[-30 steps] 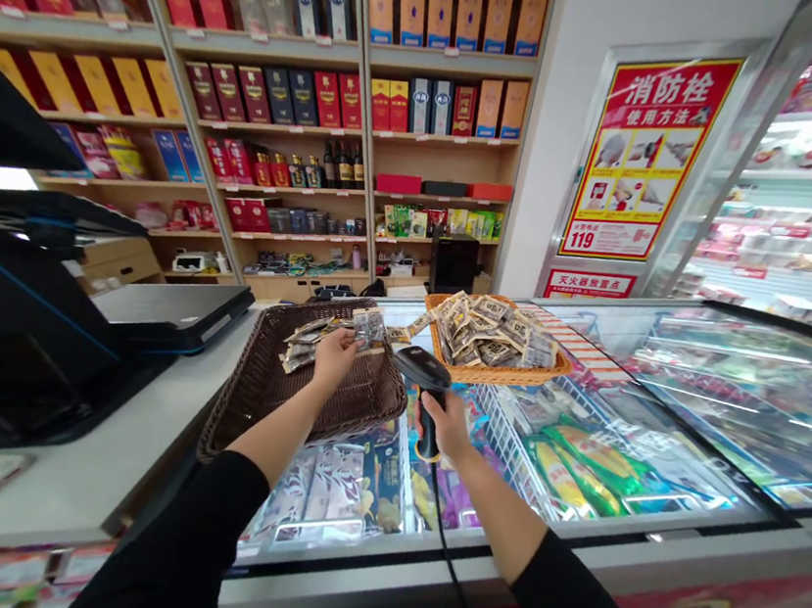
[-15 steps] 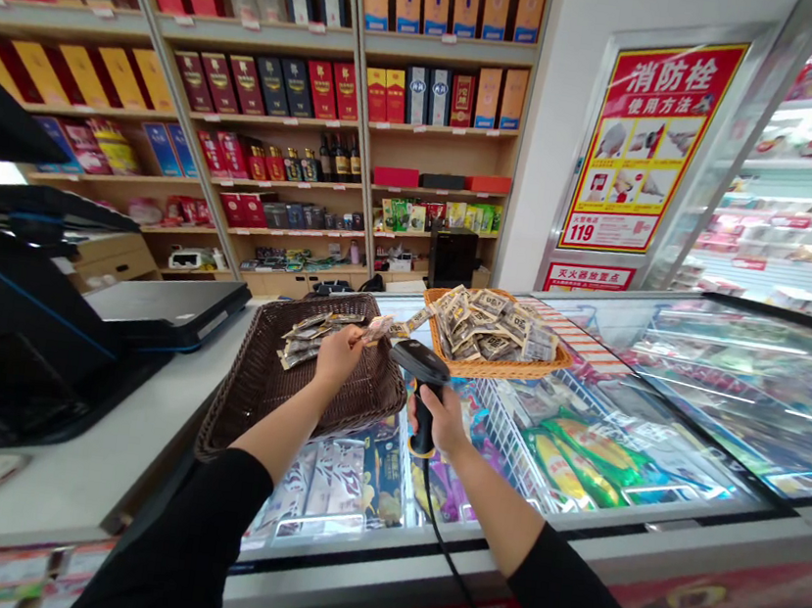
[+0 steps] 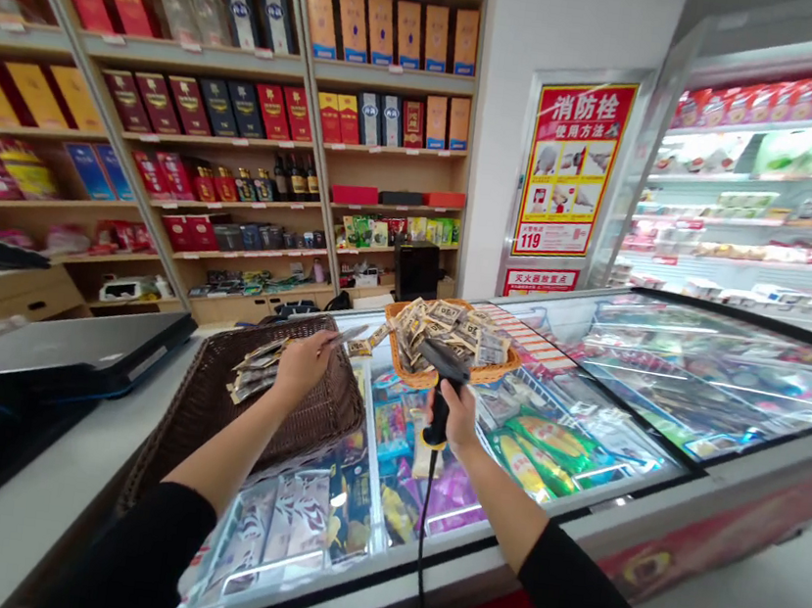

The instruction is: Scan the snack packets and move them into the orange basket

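Note:
My left hand (image 3: 304, 363) is closed on a small snack packet (image 3: 349, 334), held by its edge above the dark brown wicker basket (image 3: 197, 407). Several similar packets (image 3: 256, 371) lie in that basket, partly hidden behind the hand. My right hand (image 3: 458, 411) grips the handle of a black barcode scanner (image 3: 440, 412), whose head points left and away from me. A cord hangs down from it. Behind the scanner head stands an orange woven basket (image 3: 509, 368) heaped with small beige packets (image 3: 440, 326). Two loose packets (image 3: 370, 341) lie between the baskets.
Both baskets rest on a glass-topped freezer (image 3: 634, 372) holding packaged goods. At left, a counter (image 3: 81, 471) carries a flat scale (image 3: 91, 334) and black equipment. Shelves of boxes (image 3: 229, 110) and a red poster (image 3: 575, 167) are behind; a lit refrigerated case (image 3: 765, 210) stands at right.
The view has turned to the right. My right hand has moved the scanner away from my left hand, in front of the orange basket. The left hand keeps its packet, now tilted nearly edge-on.

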`<control>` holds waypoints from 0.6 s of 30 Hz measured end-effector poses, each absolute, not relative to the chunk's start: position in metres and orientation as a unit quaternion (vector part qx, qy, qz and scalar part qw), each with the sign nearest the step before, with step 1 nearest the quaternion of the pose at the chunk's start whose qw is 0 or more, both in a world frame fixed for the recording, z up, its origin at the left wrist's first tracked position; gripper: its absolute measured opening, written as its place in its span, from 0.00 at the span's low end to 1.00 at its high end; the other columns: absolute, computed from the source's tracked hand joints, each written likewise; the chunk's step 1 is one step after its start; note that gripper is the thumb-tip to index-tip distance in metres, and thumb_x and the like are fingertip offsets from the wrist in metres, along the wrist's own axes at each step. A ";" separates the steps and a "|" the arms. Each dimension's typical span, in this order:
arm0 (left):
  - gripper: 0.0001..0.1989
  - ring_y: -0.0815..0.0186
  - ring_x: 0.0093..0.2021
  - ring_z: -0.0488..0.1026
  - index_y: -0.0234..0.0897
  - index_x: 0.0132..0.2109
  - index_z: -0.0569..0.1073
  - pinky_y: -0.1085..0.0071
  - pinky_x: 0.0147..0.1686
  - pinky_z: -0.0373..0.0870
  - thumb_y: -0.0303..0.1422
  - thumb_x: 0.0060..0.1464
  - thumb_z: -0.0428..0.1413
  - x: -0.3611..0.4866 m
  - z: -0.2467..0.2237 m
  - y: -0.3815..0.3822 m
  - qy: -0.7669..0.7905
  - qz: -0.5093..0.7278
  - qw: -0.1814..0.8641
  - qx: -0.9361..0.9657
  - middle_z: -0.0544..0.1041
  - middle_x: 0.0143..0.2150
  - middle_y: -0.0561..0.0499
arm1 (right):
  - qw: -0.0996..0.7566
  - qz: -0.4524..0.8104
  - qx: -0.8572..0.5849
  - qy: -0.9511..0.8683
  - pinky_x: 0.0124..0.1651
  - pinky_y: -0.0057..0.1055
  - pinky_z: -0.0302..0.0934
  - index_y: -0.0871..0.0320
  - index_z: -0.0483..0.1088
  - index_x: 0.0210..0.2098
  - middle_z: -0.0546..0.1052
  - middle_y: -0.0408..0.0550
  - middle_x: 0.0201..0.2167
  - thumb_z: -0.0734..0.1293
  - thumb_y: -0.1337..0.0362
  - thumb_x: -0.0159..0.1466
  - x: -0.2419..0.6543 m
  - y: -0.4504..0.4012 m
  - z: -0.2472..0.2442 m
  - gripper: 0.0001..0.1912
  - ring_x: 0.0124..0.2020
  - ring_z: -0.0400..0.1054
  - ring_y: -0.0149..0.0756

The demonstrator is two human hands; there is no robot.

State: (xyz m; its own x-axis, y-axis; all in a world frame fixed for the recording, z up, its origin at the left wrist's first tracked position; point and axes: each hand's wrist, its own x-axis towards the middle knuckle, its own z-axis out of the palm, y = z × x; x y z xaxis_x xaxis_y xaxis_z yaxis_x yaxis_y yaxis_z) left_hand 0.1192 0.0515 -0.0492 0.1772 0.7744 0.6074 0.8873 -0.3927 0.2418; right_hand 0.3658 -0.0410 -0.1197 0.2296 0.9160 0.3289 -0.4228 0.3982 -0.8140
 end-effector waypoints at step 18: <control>0.12 0.61 0.45 0.70 0.37 0.38 0.77 0.63 0.46 0.61 0.25 0.59 0.48 0.383 -0.030 0.109 -0.060 -0.084 0.296 -0.950 0.79 0.41 0.44 | 0.899 0.262 -0.338 -0.100 0.13 0.25 0.52 0.56 0.62 0.30 0.66 0.34 0.14 0.68 0.48 0.54 0.491 -0.004 -0.146 0.19 0.11 0.59 0.29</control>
